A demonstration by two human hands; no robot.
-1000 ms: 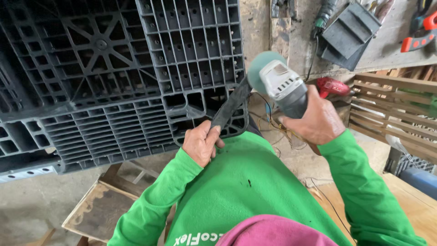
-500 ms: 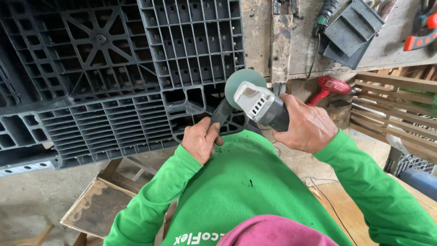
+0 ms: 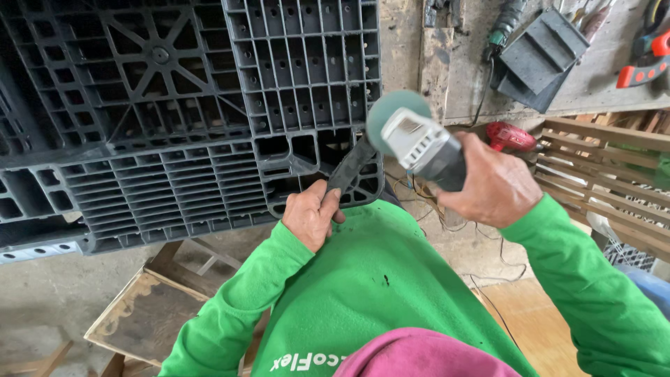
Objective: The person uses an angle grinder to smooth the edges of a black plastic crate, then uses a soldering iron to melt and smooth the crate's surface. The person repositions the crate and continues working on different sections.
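Note:
My right hand (image 3: pixel 494 183) grips the grey body of an angle grinder (image 3: pixel 417 143), whose round greenish disc faces up and left at centre frame. My left hand (image 3: pixel 314 215) is closed around the grinder's black side handle (image 3: pixel 351 166), which slants down from the tool head to my palm. Both arms wear bright green sleeves. The tool hovers in front of the lower right corner of a large black plastic pallet (image 3: pixel 174 105) that leans upright.
A red power tool (image 3: pixel 511 135) lies by a slatted wooden rack (image 3: pixel 607 167) at right. Dark tools and a red-handled clamp (image 3: pixel 645 63) hang on the wall behind. A worn wooden board (image 3: pixel 143 318) sits low at left. Thin wires trail on the floor.
The grinder has swung left and rotated, its disc now turned toward the camera. My left hand kept its hold on the side handle, and my right hand shifted with the tool body.

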